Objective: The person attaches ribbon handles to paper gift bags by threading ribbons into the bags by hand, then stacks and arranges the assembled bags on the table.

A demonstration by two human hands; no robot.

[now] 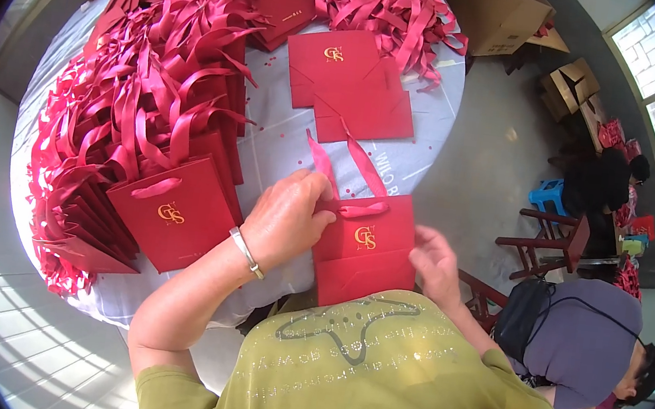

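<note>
A flat red paper gift bag (361, 266) with a gold emblem lies at the table's near edge, against my body. My left hand (292, 210), with a bracelet on its wrist, is closed in a pinch at the bag's upper left corner, on the red ribbon (364, 170) that loops up from the top edge. The pinched end is hidden behind the fingers. At the bag's right edge my right hand (435, 267) is held with its fingers loosely apart and gripping nothing; whether the thumb touches the paper I cannot tell.
Finished red bags with ribbon handles (169, 211) crowd the table's left side. Beyond my hands lie flat red bags (349, 86), then a heap of loose ribbons (394, 10). A cardboard box (490, 17), a wooden chair (545, 244) and another person (578, 342) are to the right.
</note>
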